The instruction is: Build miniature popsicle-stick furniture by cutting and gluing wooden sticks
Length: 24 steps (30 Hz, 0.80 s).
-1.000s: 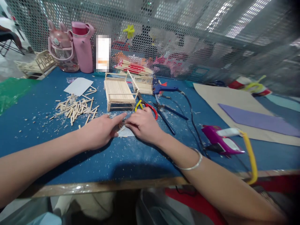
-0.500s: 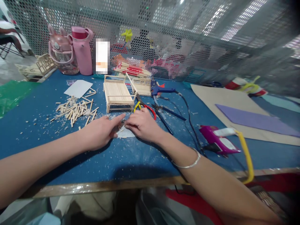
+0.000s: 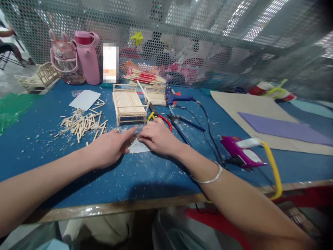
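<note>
Both hands rest low over a small white sheet [image 3: 140,147] with small wooden pieces on it. My left hand [image 3: 110,147] touches the sheet's left side, its index finger stretched toward the right hand. At the sheet's upper right, my right hand [image 3: 156,136] has its fingers pressed together; whatever they hold is hidden. Just behind stands a small frame of wooden sticks [image 3: 130,104], upright. Red-and-yellow-handled pliers [image 3: 163,121] lie partly behind my right hand. A pile of short sticks [image 3: 82,124] lies left of the frame, near a white card [image 3: 85,100].
A blue glue gun [image 3: 179,99], blue-handled pliers [image 3: 187,123] and a purple tool [image 3: 243,152] with a cable lie to the right. Beyond are beige and purple sheets [image 3: 283,128]. Pink bottles [image 3: 89,62] stand at the back left before a perforated metal screen.
The view has shifted slightly, so the objects at the back sit a little further left. Both hands keep nearly the same pose over the white sheet.
</note>
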Available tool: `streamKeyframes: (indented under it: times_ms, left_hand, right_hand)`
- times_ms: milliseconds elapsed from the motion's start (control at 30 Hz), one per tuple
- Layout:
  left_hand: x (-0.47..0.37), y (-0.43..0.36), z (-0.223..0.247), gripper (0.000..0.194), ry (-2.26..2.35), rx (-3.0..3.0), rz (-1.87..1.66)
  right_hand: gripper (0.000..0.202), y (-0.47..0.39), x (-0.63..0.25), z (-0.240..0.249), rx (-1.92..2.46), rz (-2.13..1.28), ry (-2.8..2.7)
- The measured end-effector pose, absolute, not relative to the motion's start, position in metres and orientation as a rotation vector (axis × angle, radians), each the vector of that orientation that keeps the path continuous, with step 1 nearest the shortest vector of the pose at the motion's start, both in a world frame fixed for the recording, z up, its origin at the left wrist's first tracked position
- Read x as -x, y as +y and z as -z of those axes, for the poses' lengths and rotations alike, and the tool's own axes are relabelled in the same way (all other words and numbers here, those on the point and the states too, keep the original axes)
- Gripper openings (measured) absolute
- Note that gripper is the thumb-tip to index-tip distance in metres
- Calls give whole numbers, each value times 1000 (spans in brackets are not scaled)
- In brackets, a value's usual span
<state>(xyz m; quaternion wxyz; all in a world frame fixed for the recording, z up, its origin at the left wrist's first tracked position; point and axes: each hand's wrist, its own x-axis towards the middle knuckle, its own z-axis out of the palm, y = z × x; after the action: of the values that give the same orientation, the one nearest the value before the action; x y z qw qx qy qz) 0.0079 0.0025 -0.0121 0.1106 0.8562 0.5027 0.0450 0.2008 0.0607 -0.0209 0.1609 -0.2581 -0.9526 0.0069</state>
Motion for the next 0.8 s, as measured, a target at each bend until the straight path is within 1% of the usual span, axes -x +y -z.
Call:
streamKeyframes:
  times_ms: [200,333,467,600,800]
  left_hand:
    - [-8,3,13,63,1534,-2493,-100]
    - [-8,3,13,62,1499,-2502,-123]
    - [-8,3,13,64,1560,-2488,-87]
    - [-8,4,13,62,1486,-2489,-140]
    - [-8,3,13,64,1552,-2465,-120]
  right_hand:
    - [22,62,-199,21,744,16,-2720]
    - [19,63,-200,21,742,6,-2726]
    - [20,62,-200,22,740,19,-2713]
    - [20,60,-200,21,741,45,-2721]
    - [21,60,-199,20,738,59,-2733]
